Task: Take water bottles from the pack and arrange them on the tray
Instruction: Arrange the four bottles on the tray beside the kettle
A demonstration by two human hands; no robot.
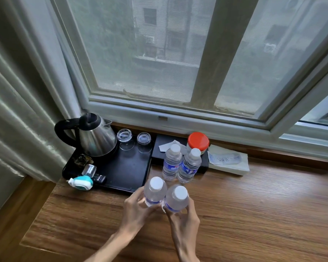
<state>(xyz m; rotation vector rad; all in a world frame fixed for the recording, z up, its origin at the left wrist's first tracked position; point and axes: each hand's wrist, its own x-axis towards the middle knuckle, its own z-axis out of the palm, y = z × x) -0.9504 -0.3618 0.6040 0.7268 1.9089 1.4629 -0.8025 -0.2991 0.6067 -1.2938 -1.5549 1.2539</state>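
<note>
Several clear water bottles with white caps and blue labels stand on the wooden desk. My left hand [135, 208] grips the near left bottle [154, 191]. My right hand [186, 217] grips the near right bottle [176, 198] beside it. Two more bottles, one [171, 163] and its neighbour [189, 166], stand upright just behind, right of the black tray [129, 167]. The tray's middle is bare. No pack wrapping is visible.
On the tray stand a steel kettle [95, 137], two upturned glasses [125, 138], and small items at its near left corner. A red-lidded jar [198, 141] sits on a black box [161, 148]. A wrapped packet [227, 160] lies to the right, under the window.
</note>
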